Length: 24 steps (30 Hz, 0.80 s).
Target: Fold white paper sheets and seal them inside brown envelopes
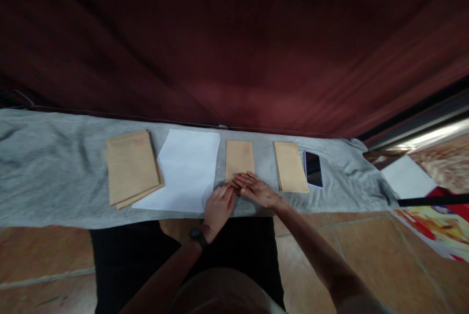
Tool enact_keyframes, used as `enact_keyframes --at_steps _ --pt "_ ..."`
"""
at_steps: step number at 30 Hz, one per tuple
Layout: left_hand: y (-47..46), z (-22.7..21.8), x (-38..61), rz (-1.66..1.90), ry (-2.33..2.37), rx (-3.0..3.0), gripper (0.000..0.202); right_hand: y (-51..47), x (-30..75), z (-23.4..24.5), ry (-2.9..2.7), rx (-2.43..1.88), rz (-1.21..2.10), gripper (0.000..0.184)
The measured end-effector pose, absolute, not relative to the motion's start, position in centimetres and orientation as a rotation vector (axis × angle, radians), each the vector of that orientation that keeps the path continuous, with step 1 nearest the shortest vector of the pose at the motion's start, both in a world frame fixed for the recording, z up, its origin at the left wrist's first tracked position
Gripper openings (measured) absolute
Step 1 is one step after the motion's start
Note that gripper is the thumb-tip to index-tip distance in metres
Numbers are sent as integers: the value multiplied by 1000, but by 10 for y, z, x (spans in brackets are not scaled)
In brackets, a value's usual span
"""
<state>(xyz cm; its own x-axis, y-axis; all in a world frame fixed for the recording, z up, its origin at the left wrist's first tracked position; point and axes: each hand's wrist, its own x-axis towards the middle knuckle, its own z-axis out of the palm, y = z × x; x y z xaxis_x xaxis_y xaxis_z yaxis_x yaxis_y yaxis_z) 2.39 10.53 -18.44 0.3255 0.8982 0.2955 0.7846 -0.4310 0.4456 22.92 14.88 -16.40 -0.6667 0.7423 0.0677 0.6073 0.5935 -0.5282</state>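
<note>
A brown paper envelope (239, 155) lies in front of me on a grey cloth. My left hand (218, 206), with a dark watch on its wrist, has its fingers closed at the envelope's near left corner. Across the near end, my right hand (256, 190) lies flat with fingers stretched out, pressing on the paper. The fingertips of both hands nearly meet there, and they hide the near edge. Just left of my left hand is a stack of white paper (186, 170). A pile of narrow brown envelopes (292, 167) rests to the right of my right hand.
Larger brown envelopes (131, 167) are piled at the left, partly over the white paper. A phone (313, 169) lies right of the narrow pile. The grey cloth (54, 167) covers a long narrow surface against a dark red backing (234, 60). A colourful printed bag (439, 228) is at far right.
</note>
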Motion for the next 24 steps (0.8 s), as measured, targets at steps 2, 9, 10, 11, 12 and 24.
enact_keyframes --at_steps 2,9,10,11,12,24 --pt "105 -185 24 736 1528 2369 20 140 232 -160 -2545 -1108 711 46" --pt "105 -187 24 786 1531 2394 20 113 231 -166 -2482 -1174 579 47" --pt "105 -187 24 796 1536 2393 19 108 229 -168 -2467 -1222 515 49" --pt "105 -187 24 802 1538 2391 19 102 225 -169 -2446 -1280 442 50" --pt "105 -187 24 805 1536 2389 18 96 220 -170 -2419 -1342 367 52" --pt "105 -190 23 742 1535 2435 21 48 172 -185 -2311 -1535 161 53"
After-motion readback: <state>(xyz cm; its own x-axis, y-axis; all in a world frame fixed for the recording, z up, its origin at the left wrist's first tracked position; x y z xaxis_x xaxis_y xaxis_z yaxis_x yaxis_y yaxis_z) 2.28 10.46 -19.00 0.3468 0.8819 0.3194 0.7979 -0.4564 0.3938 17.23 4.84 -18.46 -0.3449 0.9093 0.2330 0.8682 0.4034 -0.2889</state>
